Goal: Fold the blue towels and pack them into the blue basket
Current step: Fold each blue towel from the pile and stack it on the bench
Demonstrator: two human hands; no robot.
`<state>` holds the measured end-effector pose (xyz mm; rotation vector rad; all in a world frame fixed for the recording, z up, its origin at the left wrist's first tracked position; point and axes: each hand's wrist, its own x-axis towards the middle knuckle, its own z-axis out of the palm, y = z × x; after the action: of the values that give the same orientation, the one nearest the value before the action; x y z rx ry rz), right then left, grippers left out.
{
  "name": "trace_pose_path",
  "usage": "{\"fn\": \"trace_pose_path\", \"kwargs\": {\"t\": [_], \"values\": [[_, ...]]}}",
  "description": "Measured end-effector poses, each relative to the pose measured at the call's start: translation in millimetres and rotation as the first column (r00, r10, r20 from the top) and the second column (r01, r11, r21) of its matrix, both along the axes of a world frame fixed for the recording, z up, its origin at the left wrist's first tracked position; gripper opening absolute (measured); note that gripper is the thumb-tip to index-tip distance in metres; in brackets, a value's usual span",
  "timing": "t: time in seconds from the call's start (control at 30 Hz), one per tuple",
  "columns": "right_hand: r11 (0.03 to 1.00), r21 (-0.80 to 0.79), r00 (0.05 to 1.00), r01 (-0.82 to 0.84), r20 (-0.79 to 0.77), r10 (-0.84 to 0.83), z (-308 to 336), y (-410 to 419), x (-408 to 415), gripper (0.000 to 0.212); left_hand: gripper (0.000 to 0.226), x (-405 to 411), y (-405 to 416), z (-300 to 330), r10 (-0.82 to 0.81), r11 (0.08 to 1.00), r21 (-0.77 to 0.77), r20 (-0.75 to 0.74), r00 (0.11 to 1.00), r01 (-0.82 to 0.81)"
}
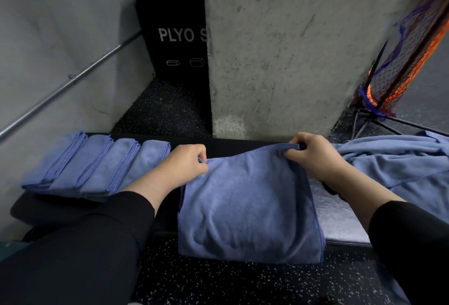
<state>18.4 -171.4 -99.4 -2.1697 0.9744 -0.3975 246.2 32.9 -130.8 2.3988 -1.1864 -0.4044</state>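
Head view: left hand [188, 160] and right hand [313, 156] each pinch a far corner of the half-folded blue microfibre towel [247, 207], draped over the black counter [233, 145] front edge. Folding step under way; next fold needs corners aligned. Basket not visible

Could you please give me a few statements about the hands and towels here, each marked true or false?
1. Both hands pinch the far edge of the towel. True: left hand, right hand.
2. Four folded towels lie in a row to the left. True.
3. The basket stands beside the folded towels. False: no basket is in view.
4. The loose towels lie to the left. False: they lie to the right.
5. The black box reads "PLYO". True.
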Motion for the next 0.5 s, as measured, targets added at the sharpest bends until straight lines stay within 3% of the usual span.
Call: {"fn": "trace_pose_path", "kwargs": {"t": [0.23, 0.37, 0.5], "values": [[0.998, -0.054, 1.000, -0.011, 0.005, 0.011, 28, 11, -22, 0.009, 0.012, -6, 32, 29, 0.000, 0.983, -0.172, -0.327, 0.945, -0.060], [0.996, -0.089, 0.999, -0.021, 0.024, 0.023, 48, 19, -39, 0.014, 0.006, -9, 54, 54, 0.030, 0.913, -0.363, -0.400, 0.916, -0.188], [0.993, -0.118, 0.998, -0.025, 0.061, 0.032, 70, 30, -55, 0.022, 0.011, -19, 76, 75, 0.051, 0.884, -0.411, -0.390, 0.919, -0.224]]}}
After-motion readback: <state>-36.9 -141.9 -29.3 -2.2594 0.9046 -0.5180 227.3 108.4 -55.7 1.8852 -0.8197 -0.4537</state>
